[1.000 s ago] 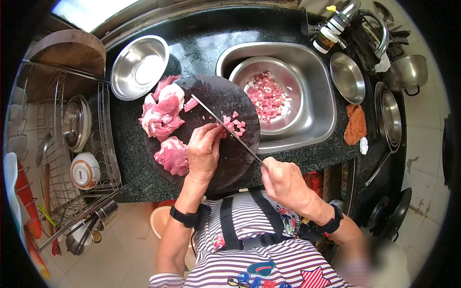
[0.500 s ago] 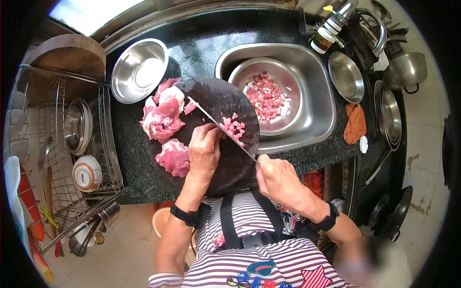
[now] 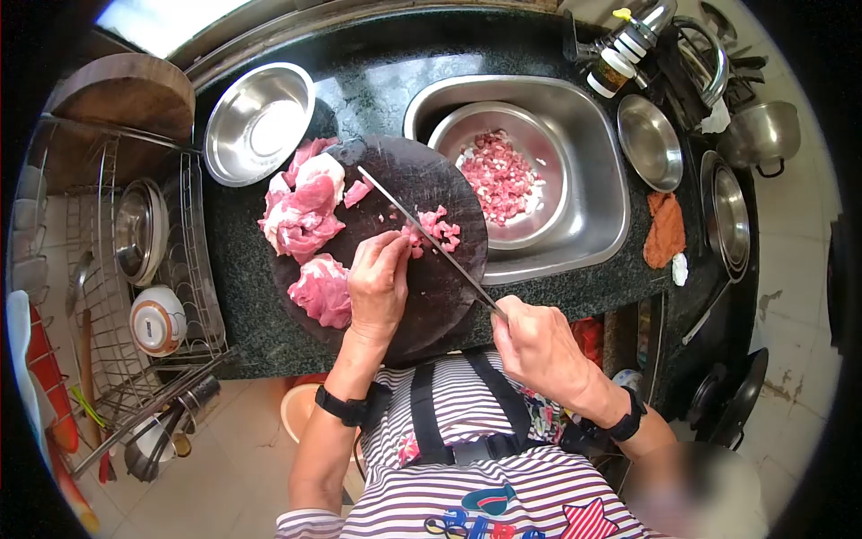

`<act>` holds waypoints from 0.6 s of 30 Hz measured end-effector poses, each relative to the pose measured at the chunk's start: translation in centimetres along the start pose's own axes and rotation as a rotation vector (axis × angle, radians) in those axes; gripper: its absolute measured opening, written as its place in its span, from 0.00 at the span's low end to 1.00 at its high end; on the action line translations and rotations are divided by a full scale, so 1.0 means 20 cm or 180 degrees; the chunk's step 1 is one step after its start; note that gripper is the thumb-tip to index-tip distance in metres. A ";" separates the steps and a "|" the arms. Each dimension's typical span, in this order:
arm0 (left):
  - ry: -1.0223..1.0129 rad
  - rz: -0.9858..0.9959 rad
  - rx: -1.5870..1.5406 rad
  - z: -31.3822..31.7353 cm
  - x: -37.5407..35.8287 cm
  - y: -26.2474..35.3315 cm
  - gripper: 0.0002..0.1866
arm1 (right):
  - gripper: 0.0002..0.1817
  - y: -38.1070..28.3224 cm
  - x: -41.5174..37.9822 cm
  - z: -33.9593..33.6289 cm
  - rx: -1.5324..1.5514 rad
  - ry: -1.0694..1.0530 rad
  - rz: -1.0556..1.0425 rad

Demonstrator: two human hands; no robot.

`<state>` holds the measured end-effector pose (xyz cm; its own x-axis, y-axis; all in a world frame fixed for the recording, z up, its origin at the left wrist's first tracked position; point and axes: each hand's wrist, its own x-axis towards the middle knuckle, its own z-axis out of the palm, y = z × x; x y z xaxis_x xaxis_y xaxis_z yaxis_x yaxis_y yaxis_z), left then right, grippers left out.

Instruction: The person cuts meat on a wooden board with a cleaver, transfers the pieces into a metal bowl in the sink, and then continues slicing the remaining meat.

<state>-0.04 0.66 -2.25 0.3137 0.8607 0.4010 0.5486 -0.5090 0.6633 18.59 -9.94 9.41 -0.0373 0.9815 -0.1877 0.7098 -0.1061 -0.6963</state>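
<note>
My right hand (image 3: 543, 350) is wrapped round the handle of a knife (image 3: 422, 232), its thin blade slanting across the round dark chopping board (image 3: 440, 314). On the near side of the blade my left hand (image 3: 378, 278) is closed, fingertips pinched on a small piece of raw meat (image 3: 412, 239). Diced meat (image 3: 440, 226) lies beyond the blade, and a small strip (image 3: 357, 192) sits near its tip. A large piece of raw meat (image 3: 307, 211) rests at the board's left edge, with a smaller chunk (image 3: 321, 291) beside my left wrist.
In the steel sink (image 3: 597, 198) stands a metal bowl (image 3: 555, 202) holding diced meat. Another metal bowl (image 3: 260, 126) is at the back left. To the left is a wire dish rack (image 3: 202, 242); on the right are a metal dish (image 3: 649, 144) and an orange cloth (image 3: 664, 231).
My right hand and the knife handle have shifted slightly right and towards me. The left hand has moved a little left, and the diced pieces are spread differently by the blade.
</note>
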 end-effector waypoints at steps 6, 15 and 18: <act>-0.0079 0.0180 0.0054 0.00 0.02 -0.01 0.08 | 0.04 0.03 -0.02 0.03 -0.0098 -0.0179 0.0065; -0.0240 0.0250 0.0098 -0.02 0.03 -0.03 0.08 | 0.04 0.00 0.09 0.11 -0.0338 -0.0186 -0.0043; -0.0350 0.0226 0.0201 -0.02 0.02 -0.03 0.07 | 0.05 0.00 0.13 0.14 -0.0356 -0.0124 -0.0094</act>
<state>-0.51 1.30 -2.12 0.4346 0.8204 0.3716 0.5685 -0.5699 0.5933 16.52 -7.81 6.95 -0.0850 0.9768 -0.1966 0.7821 -0.0568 -0.6206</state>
